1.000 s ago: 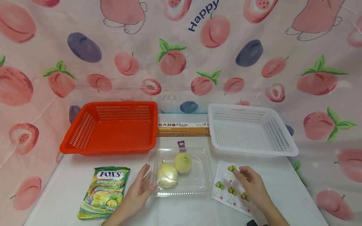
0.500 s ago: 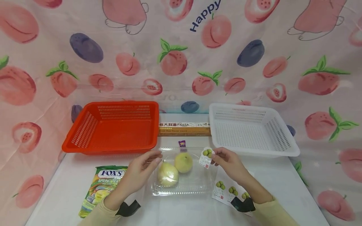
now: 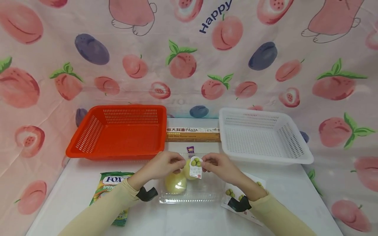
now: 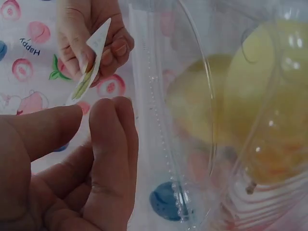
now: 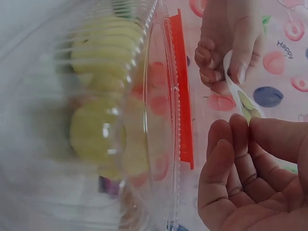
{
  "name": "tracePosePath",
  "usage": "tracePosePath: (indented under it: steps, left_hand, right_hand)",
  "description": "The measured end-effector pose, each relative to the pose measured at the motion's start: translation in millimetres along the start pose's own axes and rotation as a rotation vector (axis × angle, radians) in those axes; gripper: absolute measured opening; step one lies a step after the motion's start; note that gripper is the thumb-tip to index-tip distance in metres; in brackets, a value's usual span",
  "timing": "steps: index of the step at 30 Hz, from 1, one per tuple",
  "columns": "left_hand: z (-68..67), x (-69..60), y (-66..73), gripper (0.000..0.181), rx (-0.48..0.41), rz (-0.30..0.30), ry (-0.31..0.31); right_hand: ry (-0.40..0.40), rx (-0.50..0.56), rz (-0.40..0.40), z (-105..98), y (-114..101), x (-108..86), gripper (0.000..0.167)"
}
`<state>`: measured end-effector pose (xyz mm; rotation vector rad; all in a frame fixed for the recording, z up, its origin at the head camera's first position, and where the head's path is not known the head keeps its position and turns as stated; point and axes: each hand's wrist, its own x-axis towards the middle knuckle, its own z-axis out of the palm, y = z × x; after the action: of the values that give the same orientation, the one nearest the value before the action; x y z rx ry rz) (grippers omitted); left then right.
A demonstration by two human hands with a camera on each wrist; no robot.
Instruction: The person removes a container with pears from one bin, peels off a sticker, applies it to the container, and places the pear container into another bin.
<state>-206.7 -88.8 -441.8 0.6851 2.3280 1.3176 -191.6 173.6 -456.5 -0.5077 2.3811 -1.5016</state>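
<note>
My right hand [image 3: 220, 166] pinches a white sticker [image 3: 195, 171] printed with green fruits, thumb against fingers at its right edge. Just left of the sticker is my left hand [image 3: 166, 166]; in the left wrist view its thumb and index finger stand apart with nothing between them. Both hands are above a closed clear plastic box [image 3: 189, 199]. Inside it lie two pale yellow pears, one front left [image 3: 175, 184] and the other partly hidden behind the sticker. A sheet of similar stickers [image 3: 229, 192] lies on the table, partly under my right forearm.
Behind stand a red basket [image 3: 127, 141] on the left and a white basket [image 3: 254, 141] on the right. A pasta box [image 3: 193, 135] lies between them, with a small purple packet [image 3: 190, 149] before it. My left forearm partly covers a green candy bag [image 3: 110, 183].
My right hand has taken the sticker off the sheet and carried it left over the box. My left hand has left the box's left side and moved up and right toward the sticker.
</note>
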Motion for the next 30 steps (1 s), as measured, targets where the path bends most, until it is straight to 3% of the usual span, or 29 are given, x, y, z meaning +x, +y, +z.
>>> tracePosePath:
  steps: [7, 16, 30]
  left_hand:
    - [3.2, 12.5, -5.6, 0.017, -0.06, 0.005, -0.071]
    - [1.6, 15.3, -7.1, 0.017, -0.115, -0.032, -0.105]
    - [1.6, 28.1, -7.7, 0.018, 0.177, -0.019, -0.101]
  right_hand:
    - [0.002, -0.036, 0.006, 5.3, -8.7, 5.0, 0.018]
    - [0.024, -0.032, 0.02, 7.6, 1.4, 11.8, 0.018]
    - [0.07, -0.085, 0.051, 16.3, 2.4, 17.1, 0.027]
